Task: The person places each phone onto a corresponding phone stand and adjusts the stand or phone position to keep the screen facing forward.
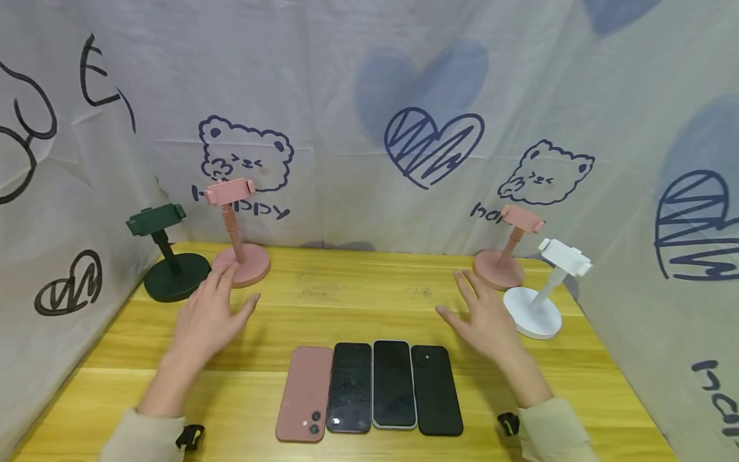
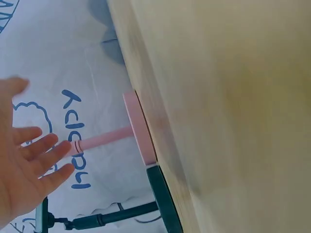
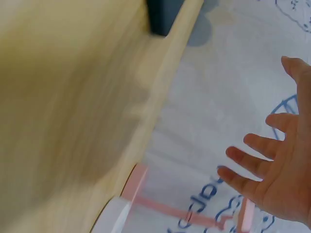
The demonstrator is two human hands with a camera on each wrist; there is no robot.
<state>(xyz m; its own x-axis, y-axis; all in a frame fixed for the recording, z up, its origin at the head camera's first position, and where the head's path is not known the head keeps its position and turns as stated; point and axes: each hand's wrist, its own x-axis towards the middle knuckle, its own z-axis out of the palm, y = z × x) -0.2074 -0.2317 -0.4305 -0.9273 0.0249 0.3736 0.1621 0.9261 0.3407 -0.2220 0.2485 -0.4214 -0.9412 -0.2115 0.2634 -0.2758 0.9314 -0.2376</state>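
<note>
My left hand (image 1: 209, 321) hovers over the table with fingers spread, close to a pink phone stand (image 1: 254, 268) and a dark green phone stand (image 1: 178, 277). In the left wrist view that hand (image 2: 26, 182) holds nothing. My right hand (image 1: 484, 322), likewise spread and holding nothing, is above the table beside a second pink phone stand (image 1: 498, 269) and a white phone stand (image 1: 532, 316). Between the hands, nearer to me, phones lie side by side: a pink one (image 1: 305, 391), a dark one (image 1: 349, 385), a white-edged one (image 1: 394, 385) and a black one (image 1: 437, 391).
A yellow wood-grain table (image 1: 346, 301) carries everything. White cloth (image 1: 335, 128) with drawn bears and hearts hangs behind it and along both sides. The stands are at the table's back left and back right.
</note>
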